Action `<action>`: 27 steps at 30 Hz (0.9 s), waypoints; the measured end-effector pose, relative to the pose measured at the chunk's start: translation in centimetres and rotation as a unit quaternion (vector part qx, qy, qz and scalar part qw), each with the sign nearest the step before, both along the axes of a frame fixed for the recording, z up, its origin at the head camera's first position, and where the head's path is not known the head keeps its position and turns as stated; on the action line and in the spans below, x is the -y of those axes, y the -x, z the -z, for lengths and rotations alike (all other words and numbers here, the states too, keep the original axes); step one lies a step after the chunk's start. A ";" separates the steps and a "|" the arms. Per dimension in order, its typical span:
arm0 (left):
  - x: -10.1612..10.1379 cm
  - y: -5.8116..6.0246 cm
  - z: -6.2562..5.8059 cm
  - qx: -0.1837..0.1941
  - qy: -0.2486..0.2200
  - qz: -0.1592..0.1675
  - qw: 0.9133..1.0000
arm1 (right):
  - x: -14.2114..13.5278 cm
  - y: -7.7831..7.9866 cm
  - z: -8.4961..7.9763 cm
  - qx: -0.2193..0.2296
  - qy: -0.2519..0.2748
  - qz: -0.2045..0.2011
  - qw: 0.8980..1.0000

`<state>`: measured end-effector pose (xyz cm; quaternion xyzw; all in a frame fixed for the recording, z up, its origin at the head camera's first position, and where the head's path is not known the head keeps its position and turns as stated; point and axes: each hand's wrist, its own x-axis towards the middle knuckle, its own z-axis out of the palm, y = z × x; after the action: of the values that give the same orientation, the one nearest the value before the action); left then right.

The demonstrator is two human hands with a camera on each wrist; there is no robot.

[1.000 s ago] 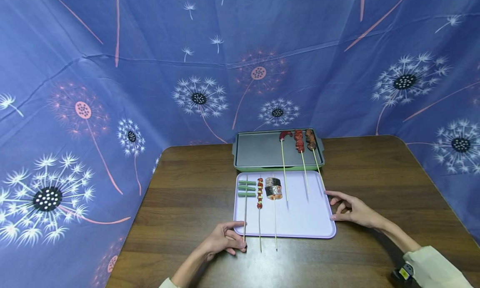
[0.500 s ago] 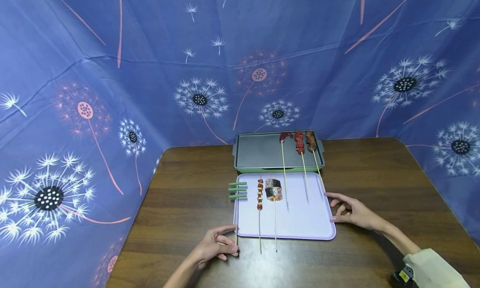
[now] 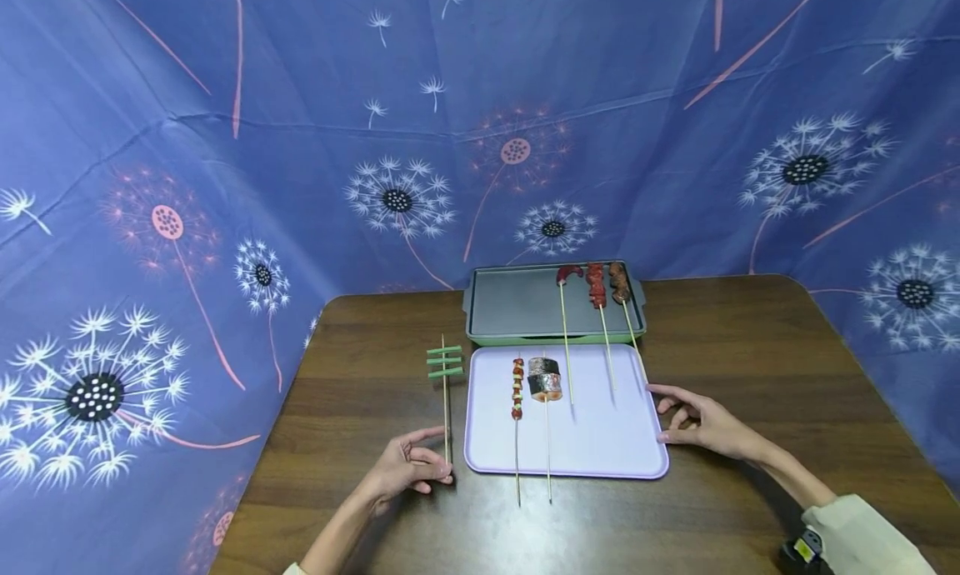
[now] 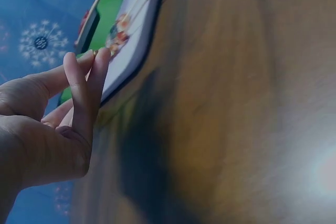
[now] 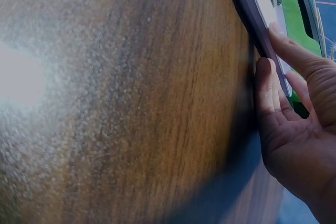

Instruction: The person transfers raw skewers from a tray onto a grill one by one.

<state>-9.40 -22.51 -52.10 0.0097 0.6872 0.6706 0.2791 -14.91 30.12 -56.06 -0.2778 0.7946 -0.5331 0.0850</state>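
My left hand [image 3: 408, 467] pinches the lower end of a skewer of green vegetable sticks [image 3: 445, 361], raised just left of the lilac tray [image 3: 600, 450]. In the left wrist view the thumb and fingers meet at the stick's end; most of that skewer is hidden there. My right hand [image 3: 705, 422] holds the tray's right rim, thumb and fingers on either side of it in the right wrist view. On the tray lie a small red-and-yellow skewer [image 3: 517, 389] and a fish-chunk skewer [image 3: 545, 379], their sticks overhanging the front edge.
Behind the tray stands a dark grill plate [image 3: 517, 300] with a green base. A red curved piece [image 3: 567, 272], a red meat skewer [image 3: 596, 285] and a brown meat skewer [image 3: 618, 282] rest on its right side, sticks reaching over the tray. A patterned blue cloth [image 3: 480, 100] hangs behind the wooden table [image 3: 360, 375].
My left hand has carried the green vegetable skewer leftward, off the tray and over the wooden table. The right hand has stayed at the tray's rim.
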 end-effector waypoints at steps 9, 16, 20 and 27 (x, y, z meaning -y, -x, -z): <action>1.4 3.6 -2.3 -0.034 0.037 -0.021 0.999 | 0.3 0.0 -0.1 0.015 -0.008 0.003 1.000; 0.7 6.2 -3.6 -0.050 0.036 -0.025 0.998 | 0.3 0.1 -0.1 0.021 0.000 0.004 1.000; -0.1 7.4 -4.2 -0.049 0.034 -0.023 0.998 | 0.2 0.0 0.0 0.019 0.002 0.006 1.000; -1.7 8.6 -4.4 -0.035 0.037 -0.007 0.999 | 0.3 -0.2 0.3 0.017 0.005 0.015 1.000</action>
<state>-18.03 -20.81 -47.65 0.0178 0.7211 0.6457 0.2505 -14.74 29.80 -56.34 -0.2571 0.7946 -0.5427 0.0894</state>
